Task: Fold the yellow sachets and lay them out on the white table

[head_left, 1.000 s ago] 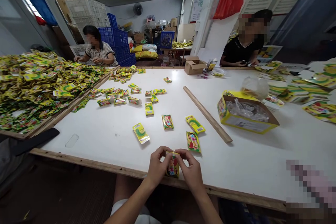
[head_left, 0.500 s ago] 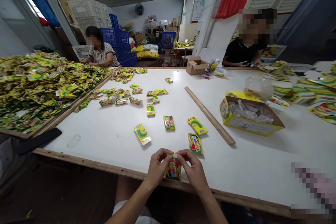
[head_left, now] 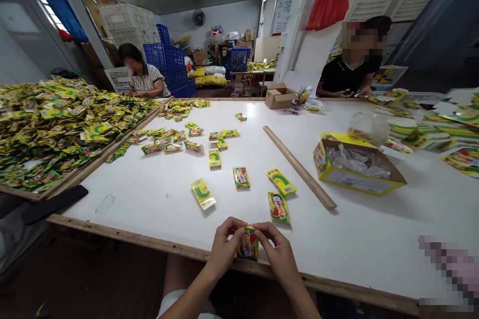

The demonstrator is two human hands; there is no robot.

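Note:
Between my hands, at the table's front edge, stands a small yellow-green candy box [head_left: 247, 245] with colourful lettering. My left hand [head_left: 225, 244] pinches its top left corner with thumb and fingers. On the opposite corner, my right hand [head_left: 275, 246] grips in the same way. The box's lower part rests at the wooden edging. Just beyond lie a flat yellow box [head_left: 203, 193] on the left, a box with a red fruit print [head_left: 241, 178] in the middle, and two more on the right, a yellow box [head_left: 281, 181] and a printed box [head_left: 279, 208].
A huge heap of small boxes [head_left: 56, 124] fills the left side behind a wooden strip. A wooden bar [head_left: 299, 167] lies right of centre, beside an open yellow carton [head_left: 359, 164] of clear plastic bags. Two people sit across the table. A cardboard box [head_left: 280, 95] stands at the far edge.
Both hands keep hold of the candy box. The white flap at its top no longer shows; a yellow top edge does. The view has shifted slightly.

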